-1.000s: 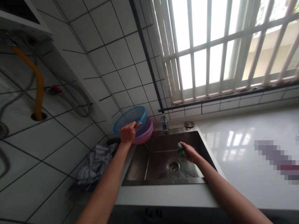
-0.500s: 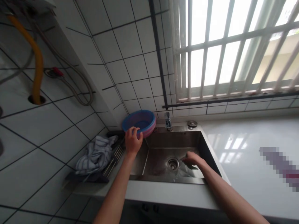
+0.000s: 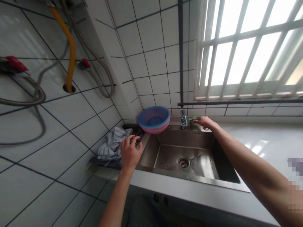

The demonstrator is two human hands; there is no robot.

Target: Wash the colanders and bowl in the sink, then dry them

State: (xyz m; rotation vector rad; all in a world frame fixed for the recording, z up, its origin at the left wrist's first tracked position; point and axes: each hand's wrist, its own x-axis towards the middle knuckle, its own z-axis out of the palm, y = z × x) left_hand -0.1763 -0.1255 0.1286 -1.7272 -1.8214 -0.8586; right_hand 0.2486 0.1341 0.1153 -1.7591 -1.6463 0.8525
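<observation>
My left hand [image 3: 130,152] rests with fingers spread on the metal rack beside the striped cloth [image 3: 110,145], left of the steel sink [image 3: 163,143]. It holds nothing. My right hand [image 3: 205,121] reaches to the back rim of the sink, just right of the tap [image 3: 183,119], and is closed on a small green cloth [image 3: 194,119]. A blue basin [image 3: 153,117] stacked in a pink one stands upright at the sink's back left corner.
A white counter [image 3: 270,148] runs to the right of the sink under a barred window [image 3: 248,50]. Tiled walls rise at left with an orange pipe [image 3: 70,53] and grey hoses [image 3: 97,72]. The sink drain [image 3: 183,162] lies open.
The blue basin was set down into the pink one and my left hand came off it onto the rack. My right hand rose from the sink bottom to the back rim with the green cloth.
</observation>
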